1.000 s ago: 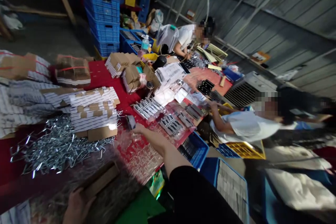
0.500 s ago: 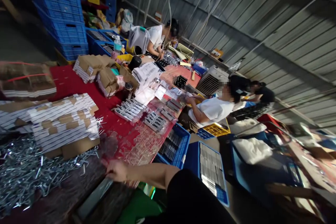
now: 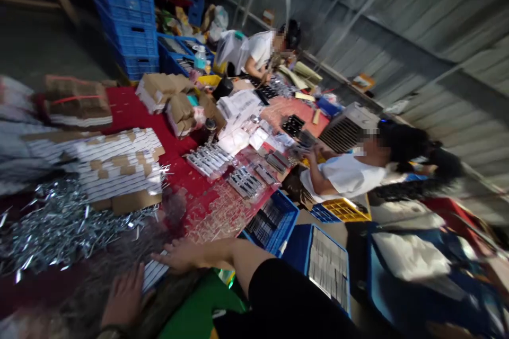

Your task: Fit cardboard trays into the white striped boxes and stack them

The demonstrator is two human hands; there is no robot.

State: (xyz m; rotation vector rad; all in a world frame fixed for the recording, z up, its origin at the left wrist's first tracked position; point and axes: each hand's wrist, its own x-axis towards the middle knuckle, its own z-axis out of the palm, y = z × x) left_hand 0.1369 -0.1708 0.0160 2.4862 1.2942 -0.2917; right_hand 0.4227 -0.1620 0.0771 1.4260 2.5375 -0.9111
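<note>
- While my right hand (image 3: 181,255) lies stretched out low over the table, its fingers (image 3: 163,257) sit straight and close together, with no grip I can see, their tips at the top end of a white striped strip (image 3: 154,271).
- My left hand (image 3: 124,297) is just below that strip, near its lower left edge, with its fingers (image 3: 128,280) spread apart and closed on nothing I can make out.
- The strip lies between my hands, slanted across the dark, blurred edge of the table; I cannot tell what is under it.
- Nearest on my left is a heap of wire hooks (image 3: 67,225), and beyond it a stack of striped packs (image 3: 119,167) patched with brown tape, beside red cloth (image 3: 131,108).
- Clear plastic (image 3: 217,217) covers the table past my right hand, and packed metal strips (image 3: 209,161) lie near its far side.
- Just past my right arm sit a blue crate (image 3: 274,220) and a blue tray (image 3: 328,270) of striped cards.
- Across the table, a person in a white shirt (image 3: 345,175) reaches onto it; a second person (image 3: 260,50) works farther along.
</note>
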